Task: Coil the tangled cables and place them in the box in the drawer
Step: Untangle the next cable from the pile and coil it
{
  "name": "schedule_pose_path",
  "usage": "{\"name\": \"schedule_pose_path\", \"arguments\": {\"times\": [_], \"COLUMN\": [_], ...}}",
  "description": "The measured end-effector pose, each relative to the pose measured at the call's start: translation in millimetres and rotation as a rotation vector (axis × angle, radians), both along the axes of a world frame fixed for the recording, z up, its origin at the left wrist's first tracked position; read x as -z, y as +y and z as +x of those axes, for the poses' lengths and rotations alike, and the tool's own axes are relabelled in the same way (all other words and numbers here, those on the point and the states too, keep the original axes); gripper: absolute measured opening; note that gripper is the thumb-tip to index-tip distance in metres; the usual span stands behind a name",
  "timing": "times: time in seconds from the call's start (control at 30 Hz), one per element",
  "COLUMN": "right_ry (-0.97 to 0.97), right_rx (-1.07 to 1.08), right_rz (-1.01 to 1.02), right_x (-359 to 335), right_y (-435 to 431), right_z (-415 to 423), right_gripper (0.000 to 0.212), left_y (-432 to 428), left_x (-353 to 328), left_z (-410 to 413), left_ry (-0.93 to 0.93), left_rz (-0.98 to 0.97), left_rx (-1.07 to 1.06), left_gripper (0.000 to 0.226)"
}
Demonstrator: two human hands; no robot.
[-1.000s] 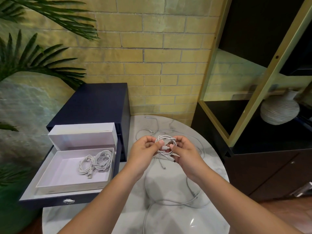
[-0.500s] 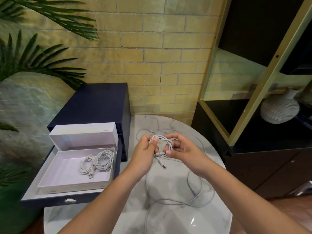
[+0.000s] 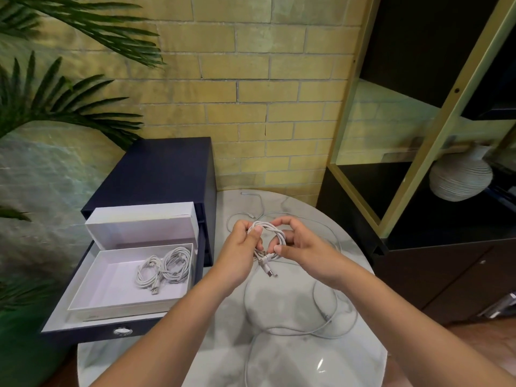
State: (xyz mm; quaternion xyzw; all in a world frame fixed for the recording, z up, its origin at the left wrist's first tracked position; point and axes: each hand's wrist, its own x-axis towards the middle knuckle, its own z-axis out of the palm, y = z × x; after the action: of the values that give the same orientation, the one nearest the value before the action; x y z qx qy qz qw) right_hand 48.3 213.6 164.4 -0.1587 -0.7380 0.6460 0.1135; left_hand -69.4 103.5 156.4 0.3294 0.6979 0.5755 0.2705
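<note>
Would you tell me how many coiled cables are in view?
3: a smaller coil and larger coil in the white box; a third coil gripped by left hand and right hand.

Two hands hold a small white cable coil [image 3: 272, 229] above a round marble counter [image 3: 293, 358]. The left hand [image 3: 241, 248] pinches its left side, the right hand [image 3: 305, 254] its lower right. Loose white cables [image 3: 324, 315] trail across the counter beneath. To the left, an open navy drawer [image 3: 60, 321] holds a white box [image 3: 92, 289] containing two coiled cables [image 3: 164, 268].

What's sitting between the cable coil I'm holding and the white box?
Head view: only your left hand and the drawer's dark blue side wall between coil and box.
</note>
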Motion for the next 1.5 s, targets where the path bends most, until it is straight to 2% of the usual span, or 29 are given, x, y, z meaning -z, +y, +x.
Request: {"name": "schedule_pose_path", "arguments": {"times": [0.07,0.2,0.27,0.47,0.63,0.73,0.8,0.93,1.03,1.13,1.23,1.33,1.43,1.5], "right_ry": [-0.042,-0.038,-0.022,0.016,-0.001,-0.025,-0.030,-0.005,0.009,0.046,0.101,0.112,0.099,0.093], "right_rx": [-0.001,0.011,0.064,0.128,0.137,0.088,0.079,0.198,0.232,0.180,0.140,0.120,0.138,0.156], "right_rz": [0.109,0.169,0.205,0.336,0.323,0.341,0.291,0.068,0.129,0.293,0.405,0.349,0.137,0.073], "right_x": [-1,2,4,15,23,23,20,18,20,18,18,18,22,25], "right_y": [-1,-10,-16,-16,-1,10,16,31,46,56,55,48,35,24], "right_z": [0,2,2,7,14,18,22,27,33,39,41,38,25,12], "right_gripper": [0.041,0.077,0.083,0.067,0.049,0.048,0.045,0.029,0.016,0.020,0.026,0.033,0.028,0.025], "left_y": [0,1,2,5,13,19,23,30,32,32,28,23,12,2], "left_x": [-1,-4,-3,2,13,16,15,11,13,13,13,15,16,16], "left_z": [0,-3,-1,5,11,15,18,25,30,32,34,32,25,18], "left_ry": [0.017,-0.014,-0.042,-0.031,-0.079,-0.121,-0.158,-0.205,-0.255,-0.394,-0.447,-0.423,-0.416,-0.370], "left_rz": [-0.003,-0.018,-0.043,-0.086,-0.104,-0.102,-0.082,-0.026,-0.022,-0.046,-0.018,0.049,0.092,0.064], "left_rx": [-0.024,-0.028,-0.022,-0.041,-0.025,-0.034,-0.049,-0.062,-0.063,-0.110,-0.125,-0.205,-0.266,-0.257], "left_gripper": [0.019,0.021,0.024,0.024,0.021,0.020,0.019,0.019,0.028,0.043,0.027,0.008,0.012,0.015]}}
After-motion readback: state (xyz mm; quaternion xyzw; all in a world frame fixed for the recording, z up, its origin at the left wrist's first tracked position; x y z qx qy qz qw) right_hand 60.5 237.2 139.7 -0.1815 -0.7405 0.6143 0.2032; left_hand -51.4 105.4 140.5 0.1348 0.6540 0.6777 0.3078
